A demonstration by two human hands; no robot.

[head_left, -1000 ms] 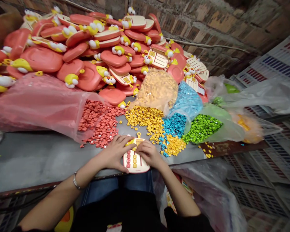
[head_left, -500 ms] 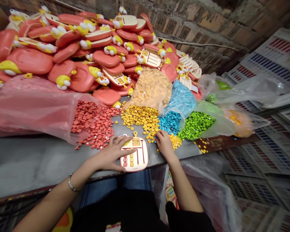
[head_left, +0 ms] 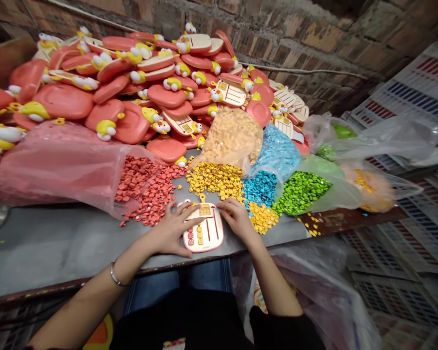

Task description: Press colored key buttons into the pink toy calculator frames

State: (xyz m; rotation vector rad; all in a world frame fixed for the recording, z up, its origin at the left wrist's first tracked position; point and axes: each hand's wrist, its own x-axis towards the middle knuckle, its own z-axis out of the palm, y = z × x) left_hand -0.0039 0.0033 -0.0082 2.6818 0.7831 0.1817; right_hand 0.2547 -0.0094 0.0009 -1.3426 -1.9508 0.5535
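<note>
A cream toy board with a red rim (head_left: pixel 215 234) lies face up at the table's front edge. Red and yellow pieces sit in two columns on its left side; dark red slots mark the rest. My left hand (head_left: pixel 168 232) rests over the board's left part, fingers spread across its face and thumb by the lower left edge. At the upper right corner, the fingertips of my right hand (head_left: pixel 237 218) are pinched together, touching the board; what they hold is hidden. Just beyond lie loose yellow pieces (head_left: pixel 219 179) and blue pieces (head_left: pixel 260 187).
Red pieces (head_left: pixel 155 194) and green pieces (head_left: pixel 302 192) spill from plastic bags. Behind them rises a heap of red-backed toy boards (head_left: pixel 168 96) against a brick wall (head_left: pixel 273 43). More yellow pieces (head_left: pixel 263 218) lie right of my right hand. Patterned stacks (head_left: pixel 416 97) stand at right.
My right hand has moved left from the blue and yellow pieces to the board's upper right corner. My left hand stays on the board. The view has shifted slightly.
</note>
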